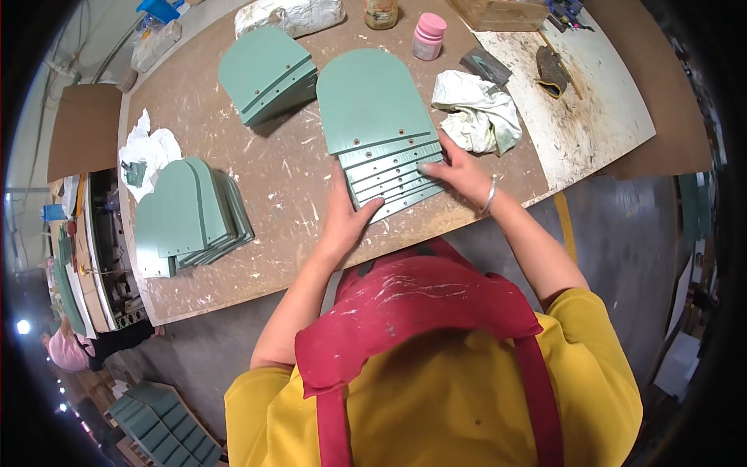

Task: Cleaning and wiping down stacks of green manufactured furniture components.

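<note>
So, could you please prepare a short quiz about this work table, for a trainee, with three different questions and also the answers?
1. True or false: the left hand and the right hand both touch the same stack of green panels.

2. Besides that stack, which of these lies nearest to the right hand?
A) the pink jar
B) the crumpled white cloth
C) the dark glove

3. Fill in the blank: the bracelet is worn on the ____ wrist.

Key: 1. True. 2. B. 3. Right.
</note>
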The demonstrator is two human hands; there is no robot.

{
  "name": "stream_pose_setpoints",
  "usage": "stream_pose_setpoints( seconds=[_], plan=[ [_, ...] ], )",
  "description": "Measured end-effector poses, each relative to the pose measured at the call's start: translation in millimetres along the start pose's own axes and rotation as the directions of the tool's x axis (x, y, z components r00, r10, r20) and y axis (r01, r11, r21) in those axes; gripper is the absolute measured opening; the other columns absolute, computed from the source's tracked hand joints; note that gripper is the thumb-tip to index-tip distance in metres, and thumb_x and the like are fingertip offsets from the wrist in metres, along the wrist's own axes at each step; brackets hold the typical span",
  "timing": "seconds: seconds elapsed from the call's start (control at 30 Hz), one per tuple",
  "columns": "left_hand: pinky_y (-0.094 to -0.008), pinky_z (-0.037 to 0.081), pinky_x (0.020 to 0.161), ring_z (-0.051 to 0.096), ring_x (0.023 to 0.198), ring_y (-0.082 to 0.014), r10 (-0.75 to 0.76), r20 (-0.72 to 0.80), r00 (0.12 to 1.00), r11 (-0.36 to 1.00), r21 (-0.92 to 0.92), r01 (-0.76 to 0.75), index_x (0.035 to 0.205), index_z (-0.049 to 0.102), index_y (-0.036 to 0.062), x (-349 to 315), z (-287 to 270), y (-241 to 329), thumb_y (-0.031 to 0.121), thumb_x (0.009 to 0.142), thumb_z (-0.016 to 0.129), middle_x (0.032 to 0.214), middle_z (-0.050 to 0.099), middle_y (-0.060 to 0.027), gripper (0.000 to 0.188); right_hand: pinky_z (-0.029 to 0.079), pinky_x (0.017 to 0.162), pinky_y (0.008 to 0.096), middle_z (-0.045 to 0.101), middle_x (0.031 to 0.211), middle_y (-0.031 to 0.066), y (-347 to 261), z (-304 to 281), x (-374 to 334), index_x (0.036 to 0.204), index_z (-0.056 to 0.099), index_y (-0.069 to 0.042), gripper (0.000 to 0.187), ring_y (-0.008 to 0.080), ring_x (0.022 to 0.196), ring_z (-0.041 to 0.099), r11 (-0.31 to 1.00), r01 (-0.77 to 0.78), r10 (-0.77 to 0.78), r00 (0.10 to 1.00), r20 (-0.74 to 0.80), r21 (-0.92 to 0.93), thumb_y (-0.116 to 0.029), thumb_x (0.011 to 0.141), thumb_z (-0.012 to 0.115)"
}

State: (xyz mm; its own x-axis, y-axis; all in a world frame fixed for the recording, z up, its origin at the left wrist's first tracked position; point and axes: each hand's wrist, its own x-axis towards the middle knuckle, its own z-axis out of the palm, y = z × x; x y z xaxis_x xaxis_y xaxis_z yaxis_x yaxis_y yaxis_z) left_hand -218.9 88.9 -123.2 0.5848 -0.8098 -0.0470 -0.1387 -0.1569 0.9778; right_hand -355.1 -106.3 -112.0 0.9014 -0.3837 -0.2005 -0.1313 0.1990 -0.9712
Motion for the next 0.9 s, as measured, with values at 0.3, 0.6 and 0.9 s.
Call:
stream_pose_setpoints(
  seconds=[0.3, 0.6, 0.9],
  plan=[
    [-0.0365, 0.027, 0.109, 0.032, 0.134, -0.0319, -0.084, 0.069, 0.994, 0.996, -0.017, 0.085, 0.146, 0.008, 0.0005, -1, -15, -2, 0.006, 0.082, 0.061, 0.144, 0.030, -0.0225, 0.084, 0.037, 0.102, 0.0319, 0.041, 0.137, 0.0151, 13, -7, 9, 0.143, 0.024, 0.001, 0.074, 0.0203, 0.125, 0.042, 0.995, 0.096, -0.097, 0.995, -0.034, -0.029, -0.012, 0.084, 0.067],
    [-0.0357, 0.020, 0.110, 0.025, 0.136, -0.0265, -0.098, -0.140, 0.985, 0.992, -0.094, 0.085, 0.148, 0.007, 0.0047, 75, -21, 54, 0.033, 0.097, 0.044, 0.149, 0.022, -0.0180, 0.069, 0.039, 0.098, 0.0286, 0.052, 0.130, 0.0158, -18, 0, 41, 0.138, 0.038, -0.001, 0.055, 0.0188, 0.117, 0.051, 0.905, 0.241, -0.308, 0.940, -0.147, -0.351, -0.021, 0.090, 0.060],
    [-0.0354, 0.023, 0.110, 0.030, 0.134, -0.0292, -0.018, -0.274, 0.962, 0.990, -0.139, -0.021, 0.145, 0.011, -0.0018, 82, -7, 38, 0.019, 0.094, 0.049, 0.145, 0.029, -0.0228, 0.067, 0.038, 0.098, 0.0293, 0.055, 0.125, 0.0162, -2, 8, 47, 0.133, 0.044, 0.001, 0.046, 0.0217, 0.113, 0.053, 0.916, 0.257, -0.348, 0.892, -0.287, -0.309, -0.020, 0.093, 0.054]
  ],
)
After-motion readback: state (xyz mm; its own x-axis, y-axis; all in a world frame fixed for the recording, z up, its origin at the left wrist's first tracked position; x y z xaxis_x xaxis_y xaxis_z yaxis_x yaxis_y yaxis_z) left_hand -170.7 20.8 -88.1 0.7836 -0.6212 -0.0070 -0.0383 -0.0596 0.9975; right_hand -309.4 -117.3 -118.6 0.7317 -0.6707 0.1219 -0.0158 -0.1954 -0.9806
